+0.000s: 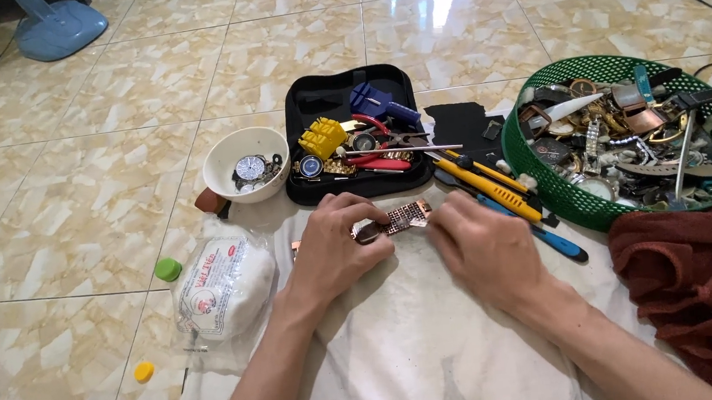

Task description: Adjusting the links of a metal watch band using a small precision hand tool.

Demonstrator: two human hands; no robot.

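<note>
Tiled floor w/ cloth (421,349); both hands (339,249) pinch watch (392,221).

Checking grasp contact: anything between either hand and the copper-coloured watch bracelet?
Nothing visible. The left hand and right hand both pinch the copper-coloured watch bracelet directly, one at each end, above the white cloth. The tools lie behind it, apart.
</note>
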